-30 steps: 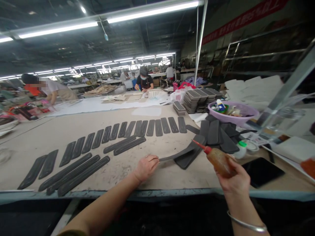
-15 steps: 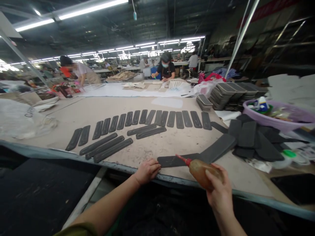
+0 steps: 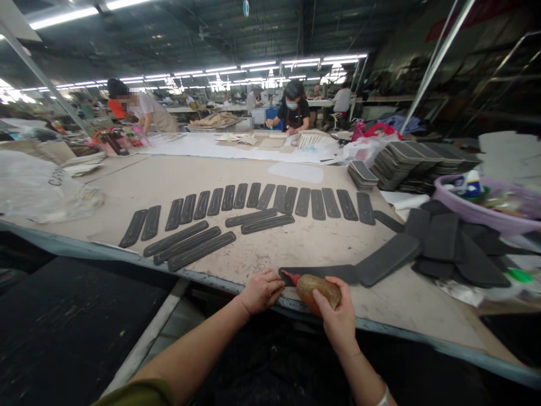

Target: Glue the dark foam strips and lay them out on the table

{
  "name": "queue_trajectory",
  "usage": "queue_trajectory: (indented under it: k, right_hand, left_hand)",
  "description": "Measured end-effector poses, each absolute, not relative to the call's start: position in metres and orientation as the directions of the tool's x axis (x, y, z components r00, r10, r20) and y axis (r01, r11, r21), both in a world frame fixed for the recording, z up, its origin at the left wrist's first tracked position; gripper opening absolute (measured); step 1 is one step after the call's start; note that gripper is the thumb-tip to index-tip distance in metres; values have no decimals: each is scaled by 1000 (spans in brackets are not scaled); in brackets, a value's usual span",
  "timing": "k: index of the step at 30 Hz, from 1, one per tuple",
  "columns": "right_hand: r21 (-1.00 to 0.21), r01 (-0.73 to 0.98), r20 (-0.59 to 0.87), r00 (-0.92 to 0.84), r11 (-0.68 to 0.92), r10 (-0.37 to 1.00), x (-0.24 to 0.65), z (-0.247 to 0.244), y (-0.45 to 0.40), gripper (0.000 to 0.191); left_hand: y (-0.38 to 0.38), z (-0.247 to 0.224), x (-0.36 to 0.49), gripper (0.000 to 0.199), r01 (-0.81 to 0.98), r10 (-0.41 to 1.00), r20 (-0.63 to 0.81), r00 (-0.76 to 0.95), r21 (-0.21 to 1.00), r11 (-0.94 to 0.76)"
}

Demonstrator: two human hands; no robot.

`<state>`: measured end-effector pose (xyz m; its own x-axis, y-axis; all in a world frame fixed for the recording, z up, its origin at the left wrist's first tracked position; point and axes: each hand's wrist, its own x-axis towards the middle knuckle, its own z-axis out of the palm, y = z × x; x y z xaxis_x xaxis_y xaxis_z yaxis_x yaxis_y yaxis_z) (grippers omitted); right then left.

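Observation:
My right hand (image 3: 340, 318) is wrapped round an amber squeeze glue bottle (image 3: 313, 292) with a red nozzle, tilted to the left. The nozzle's tip lies over the left end of a flat dark grey strip (image 3: 338, 274) near the table's front edge. At that same end my left hand (image 3: 262, 290) is closed, its fingertips pinching the strip's edge. Right of the strip lies a wider dark panel (image 3: 389, 258), touching or overlapping it. Beyond my hands, several dark strips (image 3: 318, 204) with pale lines along their borders stand in a curved row, and more strips (image 3: 202, 251) lie at the left.
At the right are a heap of dark panels (image 3: 439, 235), a purple basin (image 3: 502, 217) holding small items, and stacked panels (image 3: 406, 163). A white plastic bag (image 3: 38, 186) lies on the left. Two co-workers, one person (image 3: 291, 113) and another (image 3: 147, 113), work across the table (image 3: 249, 248).
My right hand has brought the glue bottle leftward along the strip, so its nozzle is now close to my left hand. My left hand still pinches the strip's end. The view has shifted slightly.

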<state>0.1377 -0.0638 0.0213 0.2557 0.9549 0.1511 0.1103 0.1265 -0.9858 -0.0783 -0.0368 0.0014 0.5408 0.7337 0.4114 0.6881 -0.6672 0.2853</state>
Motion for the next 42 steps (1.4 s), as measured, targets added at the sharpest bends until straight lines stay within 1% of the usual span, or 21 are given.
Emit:
queue_trajectory:
  k: [4, 7, 12, 17, 24, 30, 32, 34, 36, 38, 40, 42]
  right_hand:
    - [-977, 173, 171, 266, 128, 949, 142, 18, -63, 43]
    - [-968, 208, 201, 316, 139, 927, 153, 21, -64, 43]
    - [-966, 239, 195, 407, 101, 892, 176, 21, -68, 43]
    - [-947, 307, 246, 489, 99, 837, 202, 18, -72, 44]
    - [-905, 423, 329, 625, 47, 708, 234, 23, -72, 48]
    - [-865, 501, 393, 623, 41, 677, 231, 29, -75, 51]
    - [-877, 475, 393, 622, 73, 678, 225, 29, -76, 52]
    - [-918, 381, 343, 614, 113, 711, 217, 27, -78, 52]
    - [-959, 247, 261, 569, 140, 780, 205, 25, -78, 51]
    - [-980, 145, 190, 480, 136, 856, 190, 24, -77, 50]
    - [-985, 115, 163, 395, 127, 904, 177, 24, -76, 49]
    - [-984, 129, 163, 345, 125, 924, 165, 25, -74, 47]
  left_hand:
    - [-37, 3, -77, 23, 693, 738, 406, 539, 285, -662]
    - [-36, 4, -77, 22, 691, 735, 410, 540, 283, -665]
    - [-35, 3, -76, 22, 693, 731, 416, 541, 272, -668]
    - [-35, 3, -76, 19, 686, 720, 430, 544, 266, -677]
    - [-34, 2, -76, 17, 676, 699, 461, 546, 251, -693]
    - [-35, 1, -77, 17, 685, 711, 441, 548, 250, -684]
    - [-36, 2, -77, 17, 690, 715, 427, 554, 245, -681]
    - [-36, 3, -77, 17, 694, 715, 423, 557, 237, -680]
    - [-36, 3, -76, 18, 698, 714, 426, 556, 227, -679]
    - [-37, 4, -76, 18, 706, 715, 434, 548, 219, -674]
    - [-39, 4, -79, 18, 715, 721, 438, 536, 218, -664]
    - [-42, 5, -84, 17, 724, 734, 426, 529, 225, -652]
